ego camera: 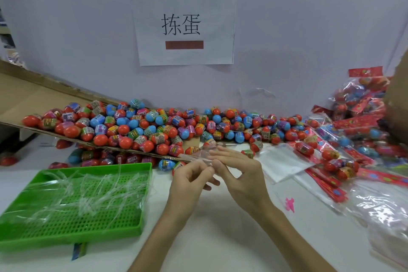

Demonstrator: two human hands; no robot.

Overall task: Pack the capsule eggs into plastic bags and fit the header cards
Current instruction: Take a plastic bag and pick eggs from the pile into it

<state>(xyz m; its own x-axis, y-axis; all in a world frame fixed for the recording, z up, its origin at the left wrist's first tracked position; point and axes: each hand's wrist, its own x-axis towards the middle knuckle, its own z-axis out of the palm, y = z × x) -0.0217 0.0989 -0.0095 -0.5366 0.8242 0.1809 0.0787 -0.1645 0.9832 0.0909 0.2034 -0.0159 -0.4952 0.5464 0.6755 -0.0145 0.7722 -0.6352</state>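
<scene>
Two bare forearms rise from the bottom edge of the frame over the white table (220,223). At lower left sits a green perforated tray (72,242) strewn with loose clear plastic strips (88,190). A small blue-green slip pokes out from under its front wall. A small pink mark (289,204) shows on the tabletop right of centre.

The hands meet in the middle of the frame. The left hand (189,178) has its fingers curled inward, thumb and fingertips pinching the near end of a clear plastic bag (198,155). The right hand (241,174) touches it from the right. Its thumb is pressed to the same end of the bag, while its longer fingers stretch almost straight leftward along the film. The bag slants up and left from the fingertips toward the egg pile; whether anything is in it cannot be told.

Right of the hands lies a flat stack of empty clear bags (284,161). Beside it lie red header cards (326,183) and a few loose eggs.

Beyond the hands, a broad heap of capsule eggs (154,126), red, blue and printed, spreads across mid-frame. Many rest on a tilted cardboard sheet (33,99) that climbs toward the left edge, and others lie beneath it. At the right edge, filled bags with red headers (357,121) pile against a brown cardboard box (399,106).

On the pale wall at the top centre hangs a paper sign (183,25) with two black characters.
</scene>
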